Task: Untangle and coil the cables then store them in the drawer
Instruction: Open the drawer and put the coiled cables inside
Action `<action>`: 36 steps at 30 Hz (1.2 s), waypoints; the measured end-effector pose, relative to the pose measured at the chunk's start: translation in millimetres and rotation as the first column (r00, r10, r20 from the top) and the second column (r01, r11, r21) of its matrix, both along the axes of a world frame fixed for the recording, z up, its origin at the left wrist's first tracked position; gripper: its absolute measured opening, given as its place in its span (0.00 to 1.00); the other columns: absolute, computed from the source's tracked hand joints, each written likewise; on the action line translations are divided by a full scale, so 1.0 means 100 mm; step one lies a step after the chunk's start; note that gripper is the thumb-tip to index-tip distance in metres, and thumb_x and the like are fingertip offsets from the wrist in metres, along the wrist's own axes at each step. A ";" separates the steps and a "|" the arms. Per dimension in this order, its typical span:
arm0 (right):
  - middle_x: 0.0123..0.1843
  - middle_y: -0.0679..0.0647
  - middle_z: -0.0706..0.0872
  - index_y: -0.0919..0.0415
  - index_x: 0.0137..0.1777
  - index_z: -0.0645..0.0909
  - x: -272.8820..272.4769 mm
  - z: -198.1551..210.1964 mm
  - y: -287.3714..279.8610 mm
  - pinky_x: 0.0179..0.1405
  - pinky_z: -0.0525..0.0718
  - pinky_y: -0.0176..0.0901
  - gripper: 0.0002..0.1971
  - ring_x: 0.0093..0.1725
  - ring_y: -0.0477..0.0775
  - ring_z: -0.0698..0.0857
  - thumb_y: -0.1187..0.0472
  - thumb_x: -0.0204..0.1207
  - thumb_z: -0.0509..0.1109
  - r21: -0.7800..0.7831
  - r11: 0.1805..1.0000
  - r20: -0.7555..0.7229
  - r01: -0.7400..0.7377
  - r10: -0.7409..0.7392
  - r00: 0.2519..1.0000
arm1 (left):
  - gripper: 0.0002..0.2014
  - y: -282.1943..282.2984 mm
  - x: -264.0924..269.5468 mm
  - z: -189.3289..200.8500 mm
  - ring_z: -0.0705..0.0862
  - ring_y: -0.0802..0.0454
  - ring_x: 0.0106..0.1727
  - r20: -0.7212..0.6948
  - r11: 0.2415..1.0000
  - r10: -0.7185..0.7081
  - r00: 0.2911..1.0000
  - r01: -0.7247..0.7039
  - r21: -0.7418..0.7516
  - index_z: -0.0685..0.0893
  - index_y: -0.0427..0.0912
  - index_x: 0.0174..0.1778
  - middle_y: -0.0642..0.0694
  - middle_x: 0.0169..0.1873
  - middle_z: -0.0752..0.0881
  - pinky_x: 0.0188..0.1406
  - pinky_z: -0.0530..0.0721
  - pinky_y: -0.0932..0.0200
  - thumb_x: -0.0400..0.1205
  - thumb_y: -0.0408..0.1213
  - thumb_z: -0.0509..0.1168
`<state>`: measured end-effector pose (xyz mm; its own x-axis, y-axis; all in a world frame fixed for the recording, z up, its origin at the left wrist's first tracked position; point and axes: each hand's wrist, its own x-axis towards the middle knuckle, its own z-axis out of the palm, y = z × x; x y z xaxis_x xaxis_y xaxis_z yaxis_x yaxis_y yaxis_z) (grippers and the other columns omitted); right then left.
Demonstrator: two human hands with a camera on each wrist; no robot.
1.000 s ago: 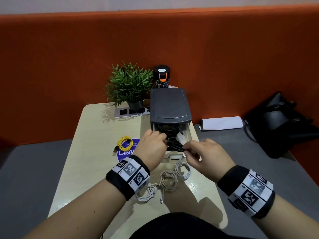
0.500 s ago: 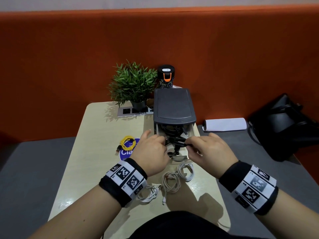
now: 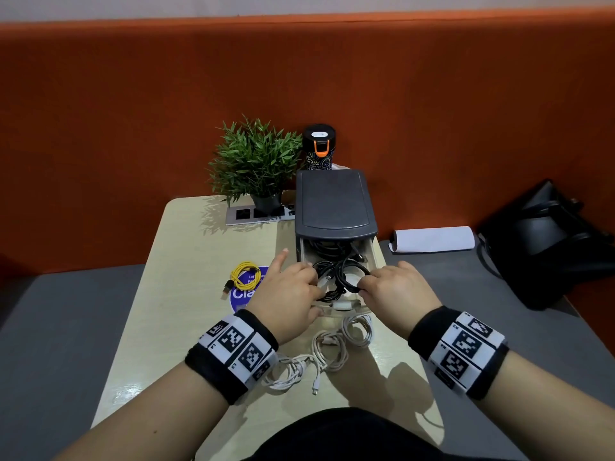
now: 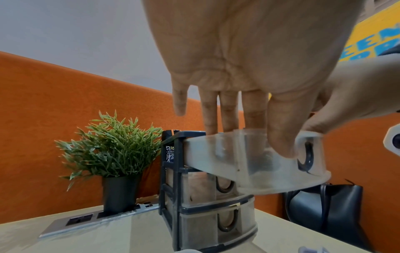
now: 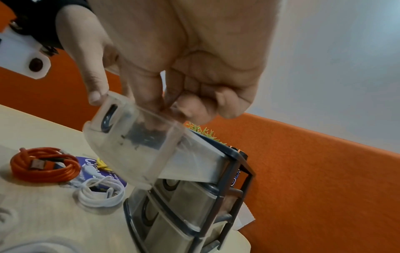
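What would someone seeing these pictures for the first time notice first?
Most likely the two hands, left hand and right hand, meeting over the open top drawer of a small drawer tower and working a black cable into it. Next, the green potted plant behind, and the yellow cable and white cables lying on the table.

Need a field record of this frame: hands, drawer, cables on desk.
left hand: fingers straight, reaching into the drawer onto the black cable
right hand: pinches black cable
drawer: top one, pulled open, black cables inside
yellow cable: coiled, on desk left of drawer
white cables: on desk in front of drawer, not stored
orange cable: coiled, on desk
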<state>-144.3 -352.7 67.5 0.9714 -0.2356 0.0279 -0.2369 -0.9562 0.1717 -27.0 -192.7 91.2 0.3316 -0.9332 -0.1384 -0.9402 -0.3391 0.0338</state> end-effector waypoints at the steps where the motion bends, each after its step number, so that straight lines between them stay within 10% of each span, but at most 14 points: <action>1: 0.20 0.46 0.77 0.51 0.22 0.82 0.03 0.05 0.04 0.30 0.65 0.39 0.12 0.21 0.51 0.79 0.59 0.49 0.85 -0.003 1.000 -0.038 0.016 -0.016 0.999 | 0.18 0.00 0.00 0.00 0.64 0.56 0.75 0.001 1.000 -0.004 1.000 0.004 0.004 0.79 0.57 0.68 0.56 0.63 0.77 0.78 0.33 0.44 0.84 0.54 0.56; 5: 0.34 0.50 0.82 0.53 0.34 0.85 0.06 0.10 0.11 0.40 0.65 0.44 0.04 0.36 0.55 0.83 0.59 0.68 0.75 -0.031 0.999 -0.048 0.013 -0.015 0.999 | 0.18 -0.01 0.00 -0.02 0.64 0.57 0.74 -0.003 1.000 -0.001 1.000 0.001 -0.012 0.81 0.56 0.67 0.56 0.63 0.77 0.77 0.33 0.46 0.84 0.54 0.56; 9: 0.27 0.47 0.80 0.51 0.30 0.86 -0.01 0.14 0.16 0.31 0.76 0.43 0.12 0.28 0.52 0.83 0.46 0.68 0.68 0.110 0.993 0.213 -0.033 0.008 0.977 | 0.20 -0.03 0.01 -0.02 0.66 0.56 0.74 0.002 1.000 -0.011 1.000 0.011 0.000 0.81 0.55 0.67 0.55 0.64 0.78 0.78 0.37 0.46 0.83 0.56 0.57; 13: 0.30 0.44 0.81 0.48 0.39 0.87 -0.10 0.04 0.21 0.32 0.78 0.46 0.17 0.31 0.51 0.83 0.46 0.50 0.85 0.080 0.987 0.148 -0.139 0.126 0.981 | 0.19 -0.01 0.09 0.08 0.71 0.58 0.67 -0.114 0.994 0.020 0.993 -0.032 -0.101 0.84 0.55 0.61 0.57 0.59 0.78 0.79 0.49 0.50 0.81 0.59 0.58; 16: 0.28 0.44 0.80 0.49 0.38 0.86 -0.12 -0.09 0.16 0.38 0.67 0.46 0.19 0.31 0.53 0.81 0.60 0.46 0.86 0.024 0.991 0.170 -0.131 0.125 0.977 | 0.18 -0.06 0.24 0.13 0.72 0.54 0.70 -0.177 0.919 0.090 0.980 -0.150 -0.364 0.77 0.51 0.68 0.53 0.66 0.76 0.72 0.60 0.54 0.82 0.42 0.60; 20: 0.32 0.45 0.82 0.50 0.41 0.84 -0.06 -0.08 0.13 0.38 0.61 0.46 0.20 0.33 0.53 0.82 0.62 0.50 0.85 0.038 0.991 0.288 -0.128 0.112 0.951 | 0.38 -0.20 0.46 0.08 0.51 0.56 0.83 -0.180 0.968 0.188 0.966 -0.213 -0.135 0.53 0.50 0.83 0.52 0.84 0.52 0.81 0.46 0.52 0.76 0.29 0.58; 26: 0.56 0.54 0.84 0.53 0.62 0.81 0.15 0.06 -0.04 0.49 0.80 0.56 0.33 0.54 0.60 0.83 0.59 0.54 0.85 0.208 0.978 0.293 0.031 -0.093 0.952 | 0.41 -0.26 0.58 0.06 0.53 0.60 0.82 -0.140 0.986 0.147 0.979 -0.157 -0.058 0.55 0.54 0.82 0.55 0.83 0.52 0.81 0.48 0.51 0.73 0.26 0.59; 31: 0.79 0.56 0.69 0.56 0.80 0.65 0.40 0.07 -0.20 0.78 0.57 0.60 0.35 0.80 0.57 0.65 0.55 0.73 0.74 0.263 0.957 0.143 0.120 -0.162 0.976 | 0.40 -0.26 0.60 0.10 0.55 0.60 0.82 -0.141 0.987 0.139 0.980 -0.150 -0.065 0.57 0.54 0.82 0.56 0.83 0.54 0.81 0.49 0.51 0.73 0.25 0.58; 36: 0.66 0.52 0.78 0.53 0.71 0.75 0.59 0.10 -0.29 0.71 0.60 0.55 0.23 0.68 0.56 0.73 0.53 0.75 0.71 0.229 0.963 0.213 0.141 -0.191 0.958 | 0.40 -0.26 0.61 0.10 0.57 0.60 0.81 -0.143 0.984 0.141 0.980 -0.154 -0.087 0.59 0.54 0.81 0.57 0.82 0.57 0.80 0.51 0.51 0.73 0.25 0.57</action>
<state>-85.5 -381.6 77.3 0.8904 -0.4181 0.1797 -0.4049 -0.9081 -0.1068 34.3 -219.0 101.0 0.4512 -0.8865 -0.1024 -0.8642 -0.4627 0.1977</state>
